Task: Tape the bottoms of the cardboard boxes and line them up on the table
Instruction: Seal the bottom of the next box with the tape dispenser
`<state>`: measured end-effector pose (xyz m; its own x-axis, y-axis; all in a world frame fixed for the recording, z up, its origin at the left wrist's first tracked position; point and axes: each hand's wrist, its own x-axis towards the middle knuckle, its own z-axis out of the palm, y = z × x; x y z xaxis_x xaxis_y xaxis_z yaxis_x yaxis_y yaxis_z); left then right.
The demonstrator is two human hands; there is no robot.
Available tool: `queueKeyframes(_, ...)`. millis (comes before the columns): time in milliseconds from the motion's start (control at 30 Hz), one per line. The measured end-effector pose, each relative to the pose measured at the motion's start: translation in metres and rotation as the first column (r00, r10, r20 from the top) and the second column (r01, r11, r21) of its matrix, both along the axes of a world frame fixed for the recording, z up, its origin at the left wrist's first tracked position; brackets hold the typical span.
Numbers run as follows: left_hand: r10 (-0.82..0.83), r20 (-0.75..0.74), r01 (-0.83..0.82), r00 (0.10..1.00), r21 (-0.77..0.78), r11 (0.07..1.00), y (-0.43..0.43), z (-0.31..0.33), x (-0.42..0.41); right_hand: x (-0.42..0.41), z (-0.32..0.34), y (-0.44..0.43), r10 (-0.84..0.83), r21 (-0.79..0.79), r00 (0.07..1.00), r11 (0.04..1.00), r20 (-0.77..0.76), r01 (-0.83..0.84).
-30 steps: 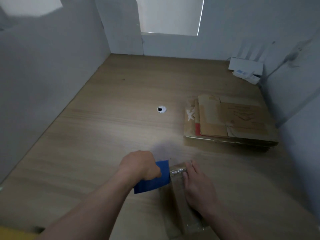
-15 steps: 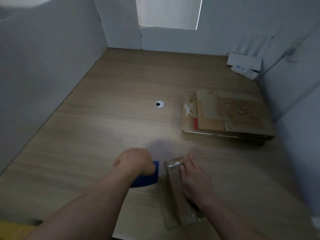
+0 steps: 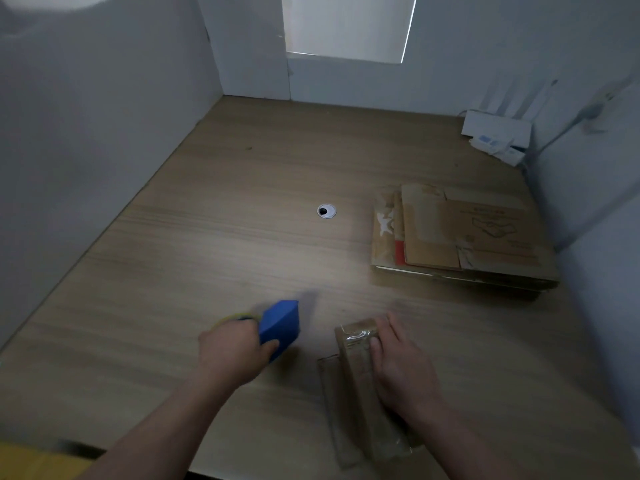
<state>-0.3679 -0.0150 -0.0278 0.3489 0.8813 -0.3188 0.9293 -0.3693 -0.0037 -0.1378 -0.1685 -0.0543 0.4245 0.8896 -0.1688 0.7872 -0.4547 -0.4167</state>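
A small cardboard box (image 3: pixel 360 382) lies near the table's front edge, with shiny clear tape along its upper face. My right hand (image 3: pixel 403 368) rests flat on the box, fingers straight, pressing the tape. To its left, apart from the box, my left hand (image 3: pixel 235 351) grips a blue tape dispenser (image 3: pixel 280 326) with a yellowish roll behind it. A stack of flattened cardboard boxes (image 3: pixel 460 237) lies at the right of the wooden table (image 3: pixel 207 258).
Grey partition walls close in the table on the left, back and right. A cable hole (image 3: pixel 326 211) sits in the middle of the table. A white device (image 3: pixel 495 133) with cables stands in the far right corner. Something yellow (image 3: pixel 31 462) shows at the bottom left.
My left hand has pulled the blue dispenser away from the box, to the left and up. My right hand stays pressed on the taped box.
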Motion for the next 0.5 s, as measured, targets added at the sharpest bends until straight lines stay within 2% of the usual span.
queueKeyframes(100, 0.055, 0.000, -0.055, 0.998, 0.079, 0.995, -0.005, -0.024, -0.031, -0.001, -0.002, 0.000, -0.020, 0.003, 1.000, 1.000, 0.007, 0.020)
queueKeyframes(200, 0.130, -0.016, -0.129, 0.991, 0.065, 0.990, -0.009, -0.049, -0.059, -0.001, -0.003, 0.001, -0.035, -0.021, 0.999, 0.999, 0.011, 0.036)
queueKeyframes(333, 0.141, -0.025, -0.140, 0.990, 0.046, 0.989, -0.016, -0.077, -0.089, -0.005, -0.002, 0.000, -0.062, -0.022, 0.998, 0.998, 0.016, 0.062)
queueKeyframes(500, 0.185, 0.094, -0.186, 0.978, -0.001, 0.983, -0.014, -0.092, -0.102, -0.014, -0.001, -0.003, -0.128, -0.016, 0.992, 0.992, 0.008, 0.129)
